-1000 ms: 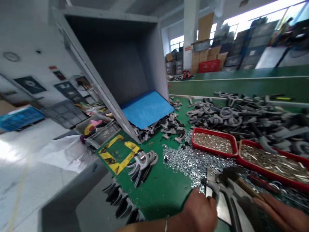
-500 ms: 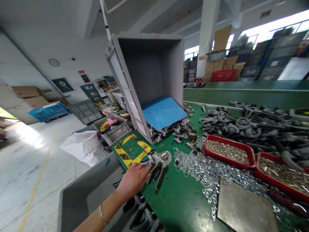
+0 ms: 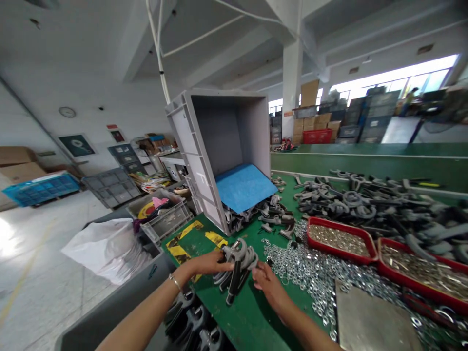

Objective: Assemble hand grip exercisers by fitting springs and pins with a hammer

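Several grey metal tools with hooked, rounded heads and dark handles form a small bunch (image 3: 238, 256) above the green table, close to its left edge. My left hand (image 3: 207, 263) is closed around the bunch from the left, its thumb across the front; part of its fingers is hidden behind the metal. From the right, my right hand (image 3: 270, 286) has its bent fingers closed at the curved end of the same bunch. More dark-handled tools (image 3: 199, 319) lie in the grey bin (image 3: 106, 304) below the table edge.
A tipped grey crate (image 3: 201, 170) with a blue sheet (image 3: 245, 187) stands behind my hands. To the right are loose metal rings (image 3: 296, 265), red trays (image 3: 373, 261) of small metal parts, a metal plate (image 3: 373, 317) and a heap of grey tools (image 3: 351, 200).
My right hand has come into view and reached the tools' right side. My left hand keeps hold, and the bunch now looks fuller. The view has shifted, showing more ceiling.
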